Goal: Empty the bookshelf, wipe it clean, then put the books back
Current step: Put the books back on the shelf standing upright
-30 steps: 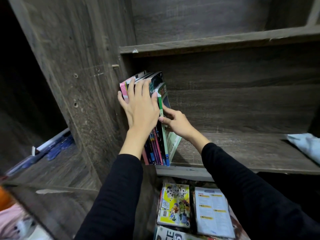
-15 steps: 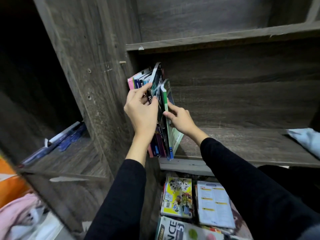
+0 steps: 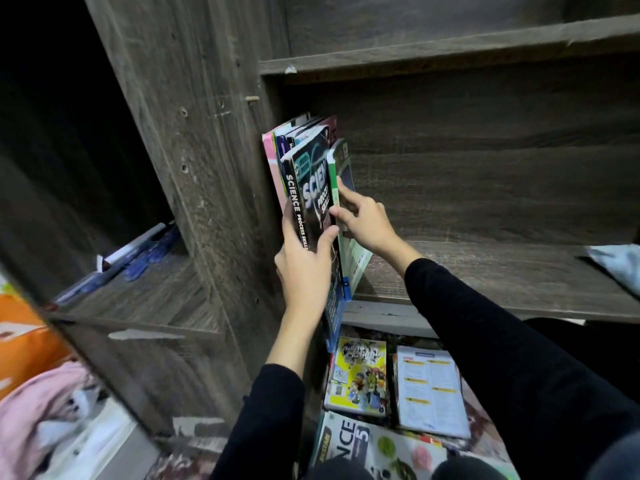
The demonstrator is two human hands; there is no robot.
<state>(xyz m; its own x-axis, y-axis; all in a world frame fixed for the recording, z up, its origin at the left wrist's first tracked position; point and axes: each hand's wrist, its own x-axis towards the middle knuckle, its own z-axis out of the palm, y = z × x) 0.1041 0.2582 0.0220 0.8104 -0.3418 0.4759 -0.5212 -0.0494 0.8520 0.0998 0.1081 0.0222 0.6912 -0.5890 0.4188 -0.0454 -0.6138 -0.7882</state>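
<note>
Gripping the black Science book (image 3: 311, 188) at centre frame, the left grip (image 3: 304, 268) has its thumb on the front cover and fingers wrapped behind the spine. The right grip (image 3: 367, 223) pinches the green-spined book (image 3: 333, 174) just beside it, thumb at the spine edge and forefinger up on the cover. A second ago the left grip lay flat across the spines, pressing the row of books (image 3: 277, 150) against the side wall (image 3: 207, 133). Now it is closed round the one black book, which sticks out toward the camera, its lower end hanging below the front edge of the shelf board (image 3: 485, 271). The green book leans, foot on the shelf, top toward the row. Rest of this shelf is bare wood, with a pale blue cloth (image 3: 616, 268) at the right edge. More books on the floor (image 3: 360, 375) at bottom centre, a few blue ones (image 3: 138, 251) in the left compartment. Likely the put-back stage, with the black book being re-seated; cannot rule out removal. Most books are not yet shelved. Risk: the green book tips over if released.
</note>
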